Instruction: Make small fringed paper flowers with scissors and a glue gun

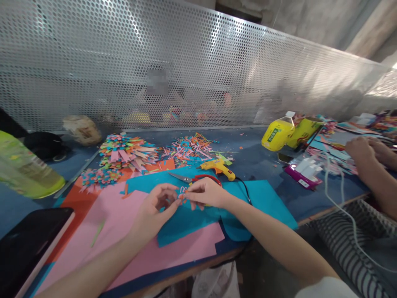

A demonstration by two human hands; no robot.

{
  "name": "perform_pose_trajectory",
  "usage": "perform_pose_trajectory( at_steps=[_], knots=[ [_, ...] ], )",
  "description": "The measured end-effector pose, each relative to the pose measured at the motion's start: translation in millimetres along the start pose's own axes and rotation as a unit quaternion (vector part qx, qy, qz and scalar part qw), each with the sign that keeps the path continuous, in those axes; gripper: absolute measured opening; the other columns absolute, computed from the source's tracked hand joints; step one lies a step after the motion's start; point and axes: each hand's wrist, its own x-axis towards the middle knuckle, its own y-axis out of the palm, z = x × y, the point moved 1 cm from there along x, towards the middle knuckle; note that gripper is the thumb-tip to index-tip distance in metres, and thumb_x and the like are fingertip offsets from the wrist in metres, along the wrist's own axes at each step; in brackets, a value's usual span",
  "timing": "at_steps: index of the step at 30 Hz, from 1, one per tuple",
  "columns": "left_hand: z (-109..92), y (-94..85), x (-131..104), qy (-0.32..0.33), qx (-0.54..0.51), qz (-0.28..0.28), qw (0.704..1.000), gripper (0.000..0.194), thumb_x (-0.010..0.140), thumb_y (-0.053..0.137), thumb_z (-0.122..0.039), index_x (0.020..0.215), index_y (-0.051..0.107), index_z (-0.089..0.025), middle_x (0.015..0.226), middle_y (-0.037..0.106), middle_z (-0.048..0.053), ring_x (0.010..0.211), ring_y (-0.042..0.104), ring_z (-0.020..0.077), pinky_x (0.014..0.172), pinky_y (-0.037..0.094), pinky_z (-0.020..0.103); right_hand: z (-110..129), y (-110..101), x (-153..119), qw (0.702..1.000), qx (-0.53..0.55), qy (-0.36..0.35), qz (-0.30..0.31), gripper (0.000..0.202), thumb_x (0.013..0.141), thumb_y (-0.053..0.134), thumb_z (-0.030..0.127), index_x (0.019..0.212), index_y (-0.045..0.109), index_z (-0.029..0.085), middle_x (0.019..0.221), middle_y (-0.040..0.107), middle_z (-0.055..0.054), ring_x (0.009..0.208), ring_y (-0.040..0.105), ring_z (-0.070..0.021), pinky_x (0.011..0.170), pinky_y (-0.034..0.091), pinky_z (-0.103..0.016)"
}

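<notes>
Between the fingertips of both hands is a small pink looped paper strip [182, 190], with a bit of orange below it. My left hand [161, 203] pinches it from the left, thumb and fingertips closing near its lower end. My right hand [206, 193] grips it from the other side, with the fingers curled. Beneath the hands lie blue paper sheets [176, 231] over a pink sheet [120, 223]. Right behind the right hand are scissors [182, 178] with red handles, partly hidden by that hand. A yellow glue gun [217, 165] rests just beyond them, its black cord running right.
Folded-paper pieces [127, 151] and loose paper strips [189, 147] lie at the back. A phone [34, 244] and green bottle [27, 169] are at left. A yellow bottle [276, 134], purple box [302, 176] and another person's hands [362, 151] are at right. A perforated metal screen [198, 62] stands behind.
</notes>
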Motion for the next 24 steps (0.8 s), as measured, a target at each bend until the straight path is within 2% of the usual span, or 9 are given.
perform_pose_trajectory(
  at_steps=[10,17,24],
  knots=[
    [-2,-1.4,4,-0.003,-0.03,-0.031,0.999,0.021,0.072,0.061,-0.028,0.089,0.052,-0.02,0.076,0.062,-0.001,0.074,0.059,0.013,0.065,0.048,0.023,3,0,-1,1.0,0.001,0.006,-0.021,0.034,0.076,0.056,0.043,0.078,0.064,0.011,0.055,0.058,0.001,0.035,0.046,-0.0042,0.036,0.036,-0.015],
    [-9,-2.3,3,-0.013,-0.038,-0.048,0.998,0.023,0.07,0.063,-0.03,0.087,0.053,-0.019,0.073,0.063,0.0,0.07,0.06,0.0127,0.061,0.047,0.021,1,-1,1,0.999,0.018,0.013,-0.023,0.036,0.075,0.056,0.046,0.079,0.064,0.011,0.054,0.057,0.001,0.034,0.045,-0.0041,0.034,0.034,-0.014],
    [-6,-2.6,5,-0.036,-0.064,-0.058,0.996,0.026,0.069,0.065,-0.033,0.087,0.053,-0.019,0.073,0.064,0.0,0.068,0.06,0.0127,0.057,0.046,0.021,2,-2,1,0.999,0.023,0.014,-0.023,0.035,0.074,0.058,0.045,0.078,0.064,0.011,0.052,0.056,0.001,0.034,0.045,-0.0043,0.032,0.032,-0.015]
  ],
)
